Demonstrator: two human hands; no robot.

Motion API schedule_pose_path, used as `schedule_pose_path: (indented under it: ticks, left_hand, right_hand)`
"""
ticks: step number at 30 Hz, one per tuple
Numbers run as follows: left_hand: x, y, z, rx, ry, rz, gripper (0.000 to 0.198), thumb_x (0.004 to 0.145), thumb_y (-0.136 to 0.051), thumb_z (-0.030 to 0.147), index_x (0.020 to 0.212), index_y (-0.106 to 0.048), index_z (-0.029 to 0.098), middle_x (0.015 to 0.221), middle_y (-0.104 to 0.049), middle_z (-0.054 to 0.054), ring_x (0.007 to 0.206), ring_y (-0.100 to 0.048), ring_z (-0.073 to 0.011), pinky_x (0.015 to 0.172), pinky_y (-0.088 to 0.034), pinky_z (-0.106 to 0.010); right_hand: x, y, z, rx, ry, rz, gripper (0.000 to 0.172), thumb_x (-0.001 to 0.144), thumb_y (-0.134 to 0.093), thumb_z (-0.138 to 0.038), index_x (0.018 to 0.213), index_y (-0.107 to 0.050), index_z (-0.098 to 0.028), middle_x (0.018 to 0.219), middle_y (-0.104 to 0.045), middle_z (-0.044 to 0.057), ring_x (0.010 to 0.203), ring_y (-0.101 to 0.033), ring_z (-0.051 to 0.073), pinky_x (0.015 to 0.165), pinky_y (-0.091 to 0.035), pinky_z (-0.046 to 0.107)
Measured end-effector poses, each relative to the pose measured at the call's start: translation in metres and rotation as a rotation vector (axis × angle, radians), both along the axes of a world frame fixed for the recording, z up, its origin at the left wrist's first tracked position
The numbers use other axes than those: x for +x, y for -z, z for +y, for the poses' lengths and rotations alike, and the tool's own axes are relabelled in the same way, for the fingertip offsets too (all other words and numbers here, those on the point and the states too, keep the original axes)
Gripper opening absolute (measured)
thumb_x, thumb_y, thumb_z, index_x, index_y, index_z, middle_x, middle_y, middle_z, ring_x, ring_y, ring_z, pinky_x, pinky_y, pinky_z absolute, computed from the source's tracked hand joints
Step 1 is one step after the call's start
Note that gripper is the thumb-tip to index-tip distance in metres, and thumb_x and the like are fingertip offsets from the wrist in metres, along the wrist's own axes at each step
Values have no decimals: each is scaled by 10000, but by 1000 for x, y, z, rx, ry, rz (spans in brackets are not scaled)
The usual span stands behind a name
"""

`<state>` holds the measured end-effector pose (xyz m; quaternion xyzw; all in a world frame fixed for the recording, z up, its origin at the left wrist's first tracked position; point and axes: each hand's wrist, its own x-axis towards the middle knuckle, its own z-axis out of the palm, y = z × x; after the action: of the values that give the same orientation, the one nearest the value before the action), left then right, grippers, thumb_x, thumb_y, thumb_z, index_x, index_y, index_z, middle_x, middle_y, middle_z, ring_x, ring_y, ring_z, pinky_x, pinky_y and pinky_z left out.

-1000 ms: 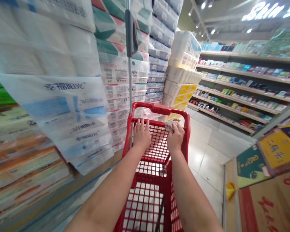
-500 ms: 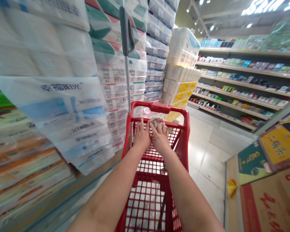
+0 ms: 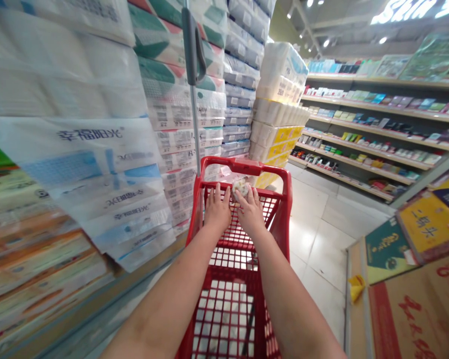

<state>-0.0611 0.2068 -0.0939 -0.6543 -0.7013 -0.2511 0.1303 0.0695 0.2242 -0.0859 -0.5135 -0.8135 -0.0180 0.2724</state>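
A red plastic shopping basket (image 3: 240, 271) with gridded walls stands below me, its raised carry handle (image 3: 247, 167) at the far end. My left hand (image 3: 217, 212) lies with fingers spread against the basket's far grid panel, holding nothing. Beside it, my right hand (image 3: 251, 212) has its fingers bent over a crumpled whitish cloth (image 3: 241, 188) just below the handle. Parts of the cloth are hidden by the fingers. A grey pull grip (image 3: 193, 47) on a metal rod rises from the basket's far left corner.
Wrapped tissue packs (image 3: 108, 164) are stacked high close on the left. Further ahead stand more paper packs (image 3: 275, 114). Stocked shelves (image 3: 374, 114) line the back right, beyond the tiled floor (image 3: 314, 234). Cardboard boxes (image 3: 415, 304) sit near on the right.
The cloth under my right fingers looks more bunched and lighter, where it was spread and greyish before. My view shifts slightly; both hands stay at the far panel.
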Motion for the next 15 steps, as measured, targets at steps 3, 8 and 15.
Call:
schedule_pose_path:
  ticks: [3,8,15]
  left_hand:
    - [0,-1,-1,-7,4,0,630,875,-477,235,1480,-310,194,1571,-182,-177,1404,-281,-358,1120,-294,-523]
    - [1,-1,-1,-10,-5,21,633,873,-473,235,1481,-305,184,1565,-186,-192,1403,-279,-365,1121,-282,-533]
    - [-1,0,-1,-5,5,41,649,868,-478,244,1486,-290,181,1566,-175,-203,1396,-286,-379,1119,-269,-546]
  right_hand:
    - [1,-2,-1,-32,26,-29,577,858,-509,-199,1410,-429,-345,1597,-121,26,1461,-60,297,1090,-275,523]
    - [-1,-3,-2,-21,93,-9,626,867,-464,-189,1475,-325,-243,1586,-166,60,1461,-80,265,1120,-226,504]
    - [5,-10,-2,85,172,122,434,888,-435,-166,1302,-564,-171,1431,-445,125,1359,-311,272,1092,-291,444]
